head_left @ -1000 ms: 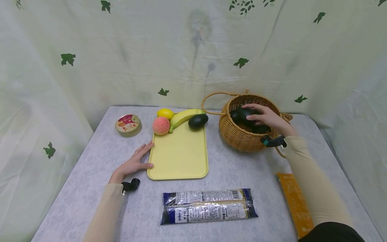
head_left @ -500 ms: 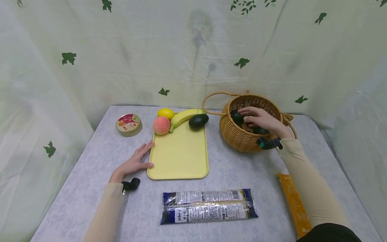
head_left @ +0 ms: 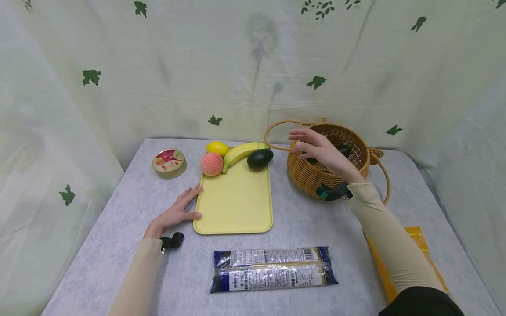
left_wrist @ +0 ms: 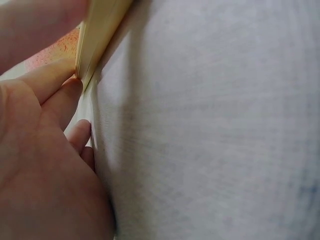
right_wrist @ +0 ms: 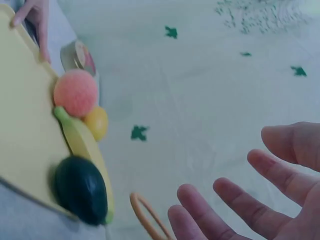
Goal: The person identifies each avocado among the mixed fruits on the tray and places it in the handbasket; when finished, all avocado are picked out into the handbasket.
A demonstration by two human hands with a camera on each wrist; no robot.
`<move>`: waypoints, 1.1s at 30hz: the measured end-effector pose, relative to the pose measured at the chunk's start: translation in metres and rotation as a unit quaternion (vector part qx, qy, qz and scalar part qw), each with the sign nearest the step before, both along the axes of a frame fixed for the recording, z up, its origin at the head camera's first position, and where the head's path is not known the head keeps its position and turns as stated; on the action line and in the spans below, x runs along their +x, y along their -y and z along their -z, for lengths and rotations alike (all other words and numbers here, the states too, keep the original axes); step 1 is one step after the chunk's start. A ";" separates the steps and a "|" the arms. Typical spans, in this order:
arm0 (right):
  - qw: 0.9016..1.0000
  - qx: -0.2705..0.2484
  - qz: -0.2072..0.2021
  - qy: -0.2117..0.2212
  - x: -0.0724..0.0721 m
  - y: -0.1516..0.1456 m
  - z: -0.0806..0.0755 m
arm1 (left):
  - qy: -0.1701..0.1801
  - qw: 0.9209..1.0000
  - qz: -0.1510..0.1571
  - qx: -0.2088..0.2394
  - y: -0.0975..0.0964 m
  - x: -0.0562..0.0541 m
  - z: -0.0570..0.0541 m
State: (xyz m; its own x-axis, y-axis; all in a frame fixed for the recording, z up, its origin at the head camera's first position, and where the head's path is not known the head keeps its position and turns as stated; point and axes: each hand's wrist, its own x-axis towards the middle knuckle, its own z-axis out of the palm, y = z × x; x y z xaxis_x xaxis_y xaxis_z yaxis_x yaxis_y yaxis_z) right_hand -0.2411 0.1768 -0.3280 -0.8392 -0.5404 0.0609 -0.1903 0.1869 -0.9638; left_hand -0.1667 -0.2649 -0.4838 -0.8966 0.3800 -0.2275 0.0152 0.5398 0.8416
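My right hand hovers over the left side of the wicker basket, fingers spread and holding nothing, as the right wrist view confirms. Dark avocados lie inside the basket; one avocado shows behind the hand, the rest mostly hidden. With straight fingers and thumb, my left hand touches the left edge of the yellow tray. Along the tray's far end sit a pink peach, a lemon, a banana and a dark green avocado.
A round tin stands left of the tray. In front lies a clear and blue packet with printed labels. An orange packet is partly under the right forearm. Leaf-patterned cloth hangs behind the table.
My right hand has let go of an avocado in the basket, risen out and moved left toward the tray. The left hand has stayed at the tray's edge.
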 end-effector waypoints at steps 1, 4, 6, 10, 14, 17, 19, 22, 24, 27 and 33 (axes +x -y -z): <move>1.000 0.004 -0.008 -0.003 0.000 0.006 0.001 | 0.001 1.000 0.000 0.001 0.000 0.000 0.000; 0.999 0.014 -0.031 0.003 0.000 0.027 0.009 | 0.001 1.000 -0.001 0.002 -0.001 0.000 0.001; 0.999 0.030 -0.044 0.006 -0.001 0.038 0.016 | -0.001 1.000 0.002 0.003 -0.001 -0.001 0.002; 0.997 0.056 -0.057 0.022 -0.004 0.057 0.033 | -0.003 1.000 0.002 0.004 -0.001 -0.002 0.002; 0.995 0.069 -0.042 0.053 -0.006 0.070 0.046 | -0.002 1.000 0.000 0.002 -0.001 -0.002 0.002; 0.994 0.080 -0.031 0.066 -0.011 0.078 0.055 | 0.002 1.000 -0.003 0.001 -0.001 -0.002 0.000; 0.993 0.098 -0.027 0.058 -0.015 0.082 0.061 | 0.005 1.000 -0.004 0.001 -0.001 -0.002 -0.001; 0.991 0.127 -0.018 0.036 -0.021 0.087 0.069 | 0.005 1.000 -0.005 0.001 -0.001 -0.002 -0.001; 0.989 0.145 -0.011 0.017 -0.026 0.091 0.074 | 0.005 1.000 -0.005 0.000 0.000 -0.002 0.000; 0.986 0.164 0.001 -0.007 -0.034 0.096 0.084 | 0.002 1.000 -0.004 0.000 0.000 -0.002 0.000; 0.977 0.208 0.038 -0.038 -0.045 0.106 0.101 | 0.001 1.000 -0.006 0.000 0.001 -0.001 0.002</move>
State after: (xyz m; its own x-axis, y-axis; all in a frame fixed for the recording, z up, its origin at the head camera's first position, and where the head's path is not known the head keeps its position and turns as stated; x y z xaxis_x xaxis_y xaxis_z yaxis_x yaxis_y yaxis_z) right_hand -0.2858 0.0708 -0.4289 -0.8791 -0.4686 -0.0869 -0.2293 0.5757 -0.7849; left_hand -0.1677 -0.2658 -0.4857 -0.9004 0.3697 -0.2293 0.0069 0.5391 0.8422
